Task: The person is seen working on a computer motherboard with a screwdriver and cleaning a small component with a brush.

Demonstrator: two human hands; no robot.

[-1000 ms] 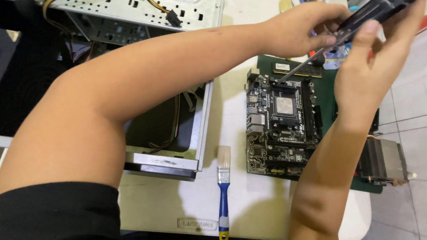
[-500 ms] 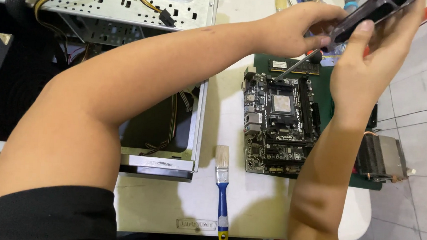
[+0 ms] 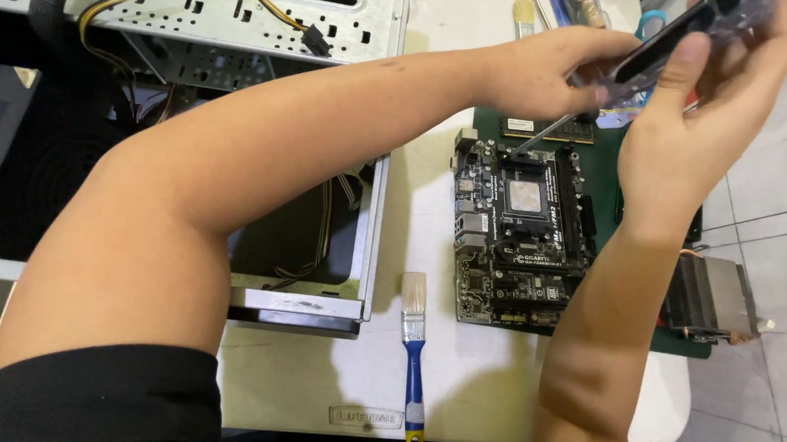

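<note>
1. Compared with the earlier pictures, the view has shifted slightly: both hands sit a little higher and further right, while the motherboard [image 3: 520,233], brush [image 3: 413,341] and heatsink [image 3: 712,300] lie where they were on the table [image 3: 437,96].
2. The right hand [image 3: 704,131] still holds a fan [image 3: 687,39] — a dark frame with a clear, purplish edge — raised above the far right of the table, over the green mat [image 3: 611,161]. Its thumb and fingers are clamped on the fan's edges.
3. The left hand [image 3: 557,72] reaches across from the left, fingers curled tight around a screwdriver [image 3: 544,135]. The grip looks unchanged from the earlier pictures.
4. Judged from this, the work on the fan is ongoing; nothing has been set down or released.
5. The fan's long axis runs diagonally, from lower left to upper right, with its flat face tilted toward the left hand.
6. The screwdriver's thin shaft slants down and left from the left hand — its tip is near the motherboard's top edge; contact cannot be told.
7. An open metal computer case [image 3: 269,22] fills the left side, well apart from the hands.
</note>
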